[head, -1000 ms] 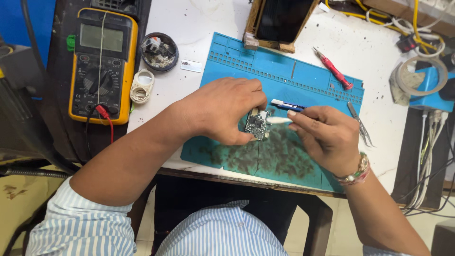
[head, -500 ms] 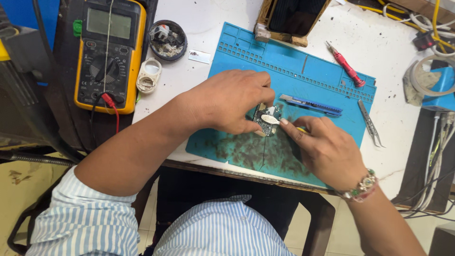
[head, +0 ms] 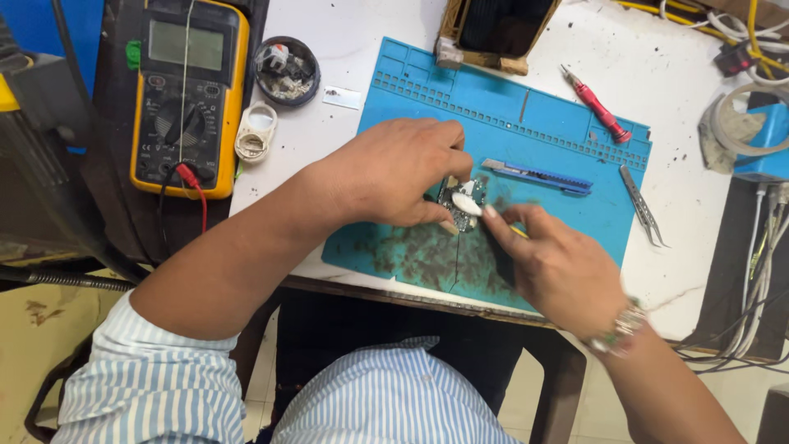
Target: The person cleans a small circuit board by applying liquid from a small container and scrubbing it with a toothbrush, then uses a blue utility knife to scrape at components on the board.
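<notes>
My left hand [head: 394,173] grips a small green circuit board [head: 457,201] over the blue work mat [head: 567,205]. My right hand [head: 559,263] holds a thin tool with a white tip [head: 467,206], and the white tip rests on the board. Most of the board is hidden under my left fingers. A blue utility knife [head: 538,174] lies on the mat just beyond the board.
A yellow multimeter [head: 185,94] with a red lead lies at the left. A round dish of small parts [head: 288,70] and a small white tub [head: 255,131] sit beside it. A red screwdriver [head: 596,103], tweezers [head: 641,205], a wooden stand [head: 485,37] and cables [head: 760,247] lie around the mat.
My right hand has drawn down and back from the blue knife to the board's right side. The white tip has stayed on the board. The camera view has shifted slightly.
</notes>
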